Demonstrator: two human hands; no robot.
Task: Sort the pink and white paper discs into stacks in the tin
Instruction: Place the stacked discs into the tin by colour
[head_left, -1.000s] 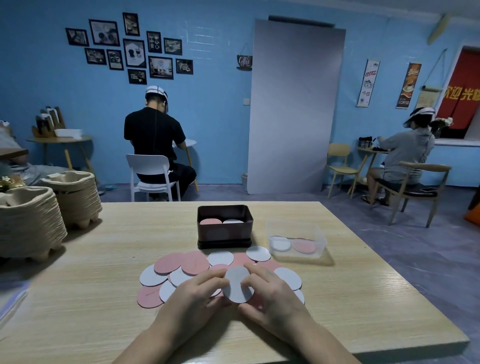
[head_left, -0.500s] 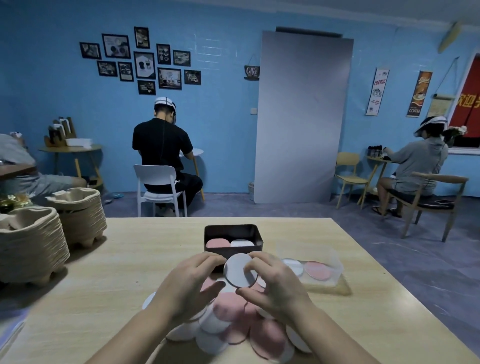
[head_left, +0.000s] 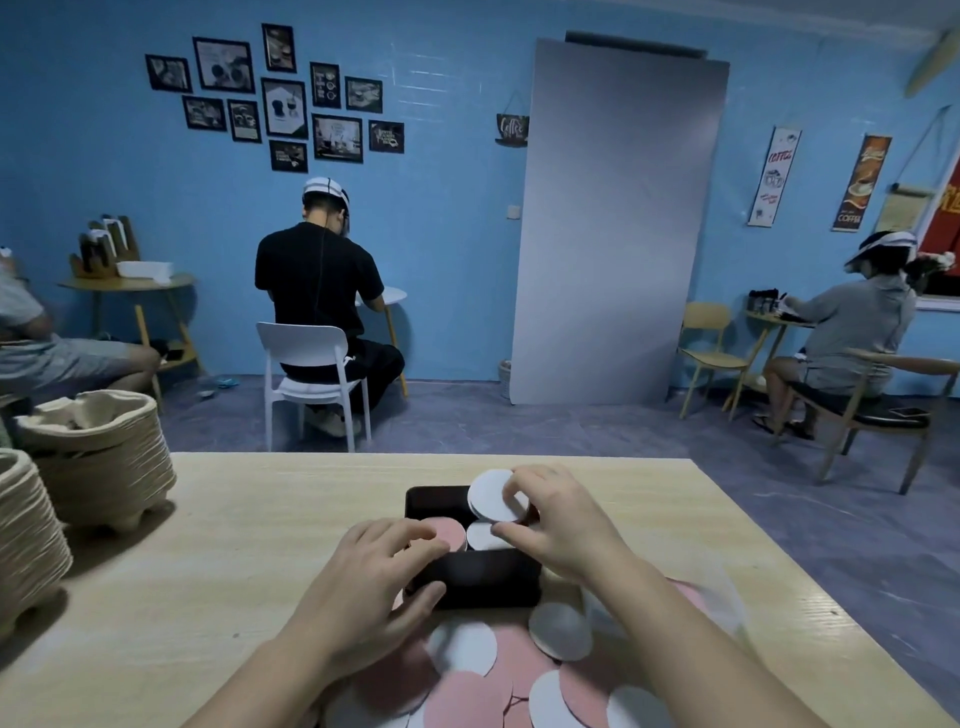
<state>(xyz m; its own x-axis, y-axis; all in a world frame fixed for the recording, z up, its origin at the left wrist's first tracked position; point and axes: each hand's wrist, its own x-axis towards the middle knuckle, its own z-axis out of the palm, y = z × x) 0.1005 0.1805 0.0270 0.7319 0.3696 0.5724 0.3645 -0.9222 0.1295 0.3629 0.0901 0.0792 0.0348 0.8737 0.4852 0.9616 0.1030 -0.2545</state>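
The right hand (head_left: 561, 525) is pinching a white disc (head_left: 491, 496) and holding it tilted just above the white stack (head_left: 483, 538) in the tin (head_left: 483, 577). The left hand (head_left: 374, 587) is gripping the tin's near left corner, beside the pink stack (head_left: 449, 532). Loose discs (head_left: 467, 691) are lying on the table (head_left: 234, 545).

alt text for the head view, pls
The right hand pinches a white disc over the dark tin, above its white stack; the left hand grips the tin's near corner. Loose pink and white discs lie on the table.
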